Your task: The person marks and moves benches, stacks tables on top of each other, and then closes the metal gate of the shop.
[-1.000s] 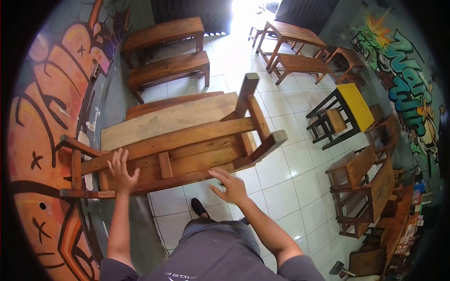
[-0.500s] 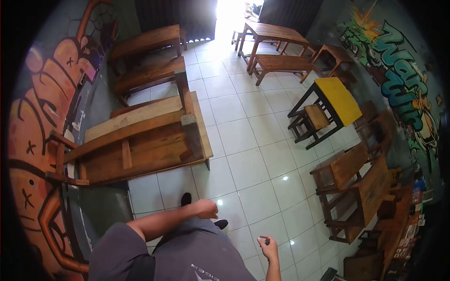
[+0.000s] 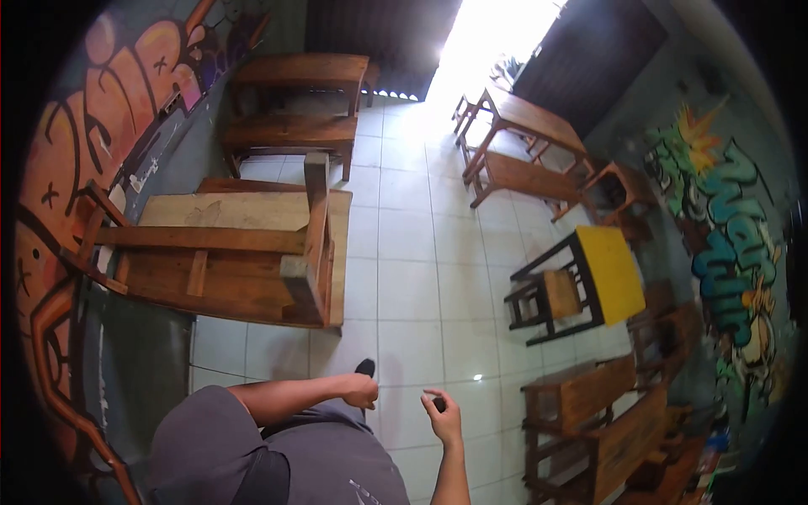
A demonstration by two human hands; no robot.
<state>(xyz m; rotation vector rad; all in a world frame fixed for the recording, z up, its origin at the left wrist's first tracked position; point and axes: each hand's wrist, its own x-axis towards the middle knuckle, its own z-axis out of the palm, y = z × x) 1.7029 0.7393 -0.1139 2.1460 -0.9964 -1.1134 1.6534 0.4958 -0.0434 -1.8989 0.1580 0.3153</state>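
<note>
Apart from the upturned table [image 3: 160, 290], the right hand [image 3: 449, 423] curls its fingers around a small dark object [image 3: 438, 405]; the left hand [image 3: 359, 390] is loosely closed. The table lies legs-up on a pale surface [image 3: 244, 209], presumably for stability.

Floor [image 3: 410, 290]: pale square tiles with dark joints; bright glare near the doorway.
Doorway [image 3: 484, 50]: strongly backlit; dark ribbed panel [image 3: 370, 46] to its left, second dark panel [image 3: 589, 50] to its right.
Rear-left furniture: brown wooden table [image 3: 299, 67], with a wooden bench [image 3: 290, 130] in front.
Rear-right furniture: wooden table [image 3: 534, 114], upright; long bench [image 3: 526, 177] alongside.
Yellow-topped table [image 3: 608, 273]: black frame, upright; wooden-seat stool [image 3: 562, 292] just beside its legs.
Lower-right furniture: brown wooden pieces [image 3: 589, 391], close together.
Left mural [image 3: 126, 109]: orange shapes, black outlines.
Right mural [image 3: 732, 269]: teal lettering; orange-yellow burst above.
</note>
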